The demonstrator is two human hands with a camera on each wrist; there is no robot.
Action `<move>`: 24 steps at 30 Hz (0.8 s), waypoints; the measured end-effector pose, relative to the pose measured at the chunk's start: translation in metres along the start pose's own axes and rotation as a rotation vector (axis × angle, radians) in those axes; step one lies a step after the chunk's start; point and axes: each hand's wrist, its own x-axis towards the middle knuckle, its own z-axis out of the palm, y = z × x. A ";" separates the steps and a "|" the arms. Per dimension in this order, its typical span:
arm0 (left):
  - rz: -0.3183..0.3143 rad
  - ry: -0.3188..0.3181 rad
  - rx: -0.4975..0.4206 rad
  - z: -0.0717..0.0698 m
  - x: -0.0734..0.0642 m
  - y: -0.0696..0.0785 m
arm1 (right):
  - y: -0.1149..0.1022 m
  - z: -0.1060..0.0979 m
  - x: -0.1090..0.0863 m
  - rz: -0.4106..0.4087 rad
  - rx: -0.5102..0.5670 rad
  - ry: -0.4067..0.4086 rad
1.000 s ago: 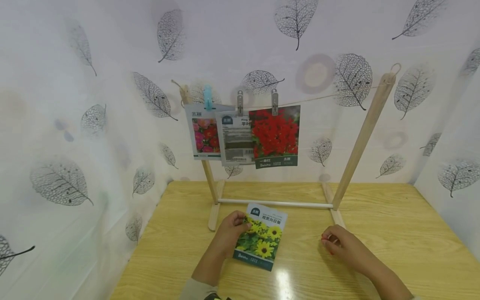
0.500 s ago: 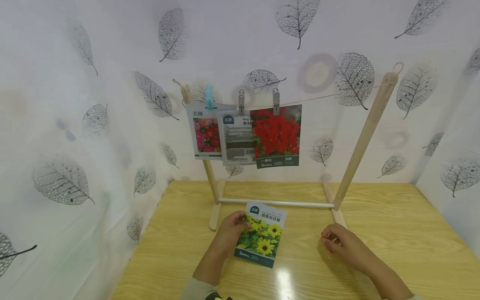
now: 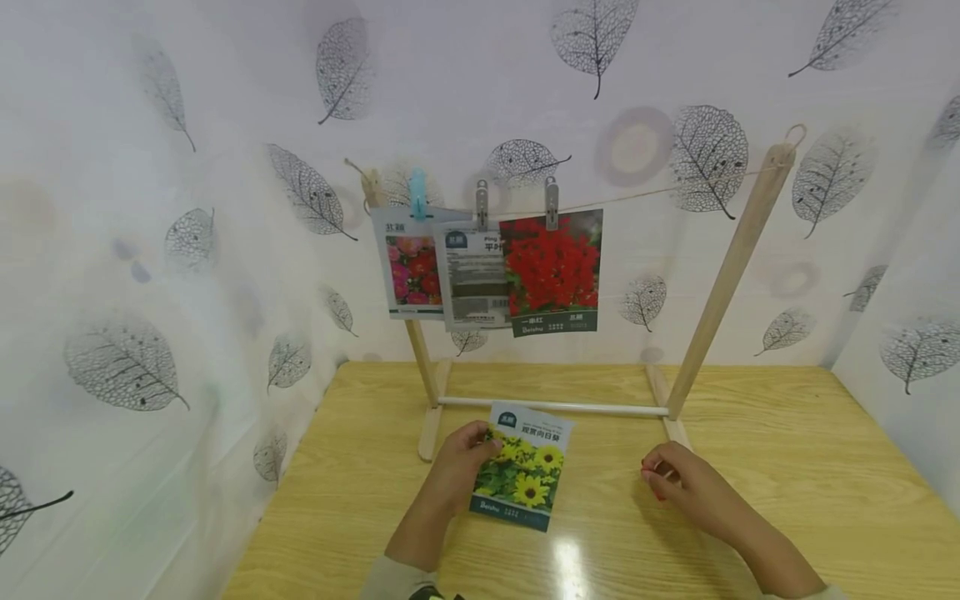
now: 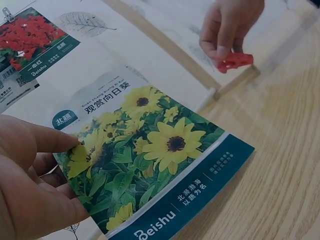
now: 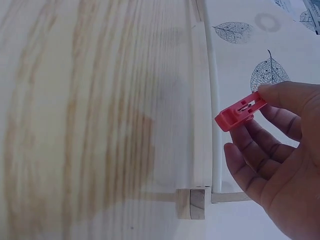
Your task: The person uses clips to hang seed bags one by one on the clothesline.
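My left hand (image 3: 457, 467) pinches the left edge of a seed packet (image 3: 521, 467) with yellow sunflowers on its front. In the left wrist view the thumb lies over the packet's printed face (image 4: 170, 145), and the other fingers go behind it. Off to the right, my right hand (image 3: 686, 487) holds a small red plastic clothespin (image 5: 242, 111) between thumb and fingers, well apart from the packet. In the head view the clothespin is mostly hidden by the fingers.
A wooden stand (image 3: 731, 283) with a twine line (image 3: 637, 197) is behind the hands. Three packets hang at its left: pink-flowered (image 3: 411, 275), grey-backed (image 3: 474, 287) and red-flowered (image 3: 553, 271). One blue clip (image 3: 417, 196) and two grey clips (image 3: 552, 204) hold them. A white rod (image 3: 555, 407) joins the feet.
The sunflower packet has risen very slightly in the head view, its lower edge a little higher. Both hands stay nearly in place, with the same things in them.
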 end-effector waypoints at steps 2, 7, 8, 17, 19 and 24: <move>0.004 0.001 0.001 0.000 0.000 0.000 | 0.000 0.000 0.000 -0.003 -0.001 0.001; 0.019 0.006 -0.015 0.001 0.000 0.001 | -0.002 0.000 0.000 -0.009 -0.005 0.026; 0.022 0.007 -0.020 0.002 0.000 0.000 | -0.002 0.001 0.000 -0.006 -0.005 0.034; 0.033 0.007 -0.044 0.003 0.002 -0.002 | -0.006 0.004 0.000 -0.024 -0.059 0.133; 0.042 0.007 -0.042 0.004 0.001 -0.002 | -0.006 0.005 0.001 -0.052 -0.075 0.159; 0.040 0.007 -0.051 0.005 0.001 0.001 | -0.006 0.006 0.004 -0.127 -0.088 0.207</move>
